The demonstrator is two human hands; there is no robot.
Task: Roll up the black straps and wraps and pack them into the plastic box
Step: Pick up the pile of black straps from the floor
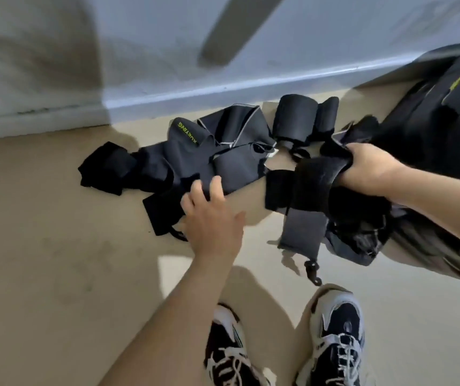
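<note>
A heap of black wraps (pixel 189 151) with green lettering lies on the beige floor by the wall. My left hand (pixel 212 210) reaches over its near edge, fingers spread and touching a black strap (pixel 164 210). My right hand (pixel 368 165) grips a bunch of black straps (pixel 315 188) lifted off the floor, with a grey piece (pixel 301 229) and a small clip (pixel 312 270) dangling below. Two rolled black wraps (pixel 292 118) stand near the skirting board. No plastic box is in view.
A large black bag with green trim (pixel 440 118) fills the right side. The white skirting board (pixel 195 96) runs behind the heap. My two black and white shoes (pixel 337 332) stand at the bottom. A blurred grey bar (pixel 231 26) crosses the top.
</note>
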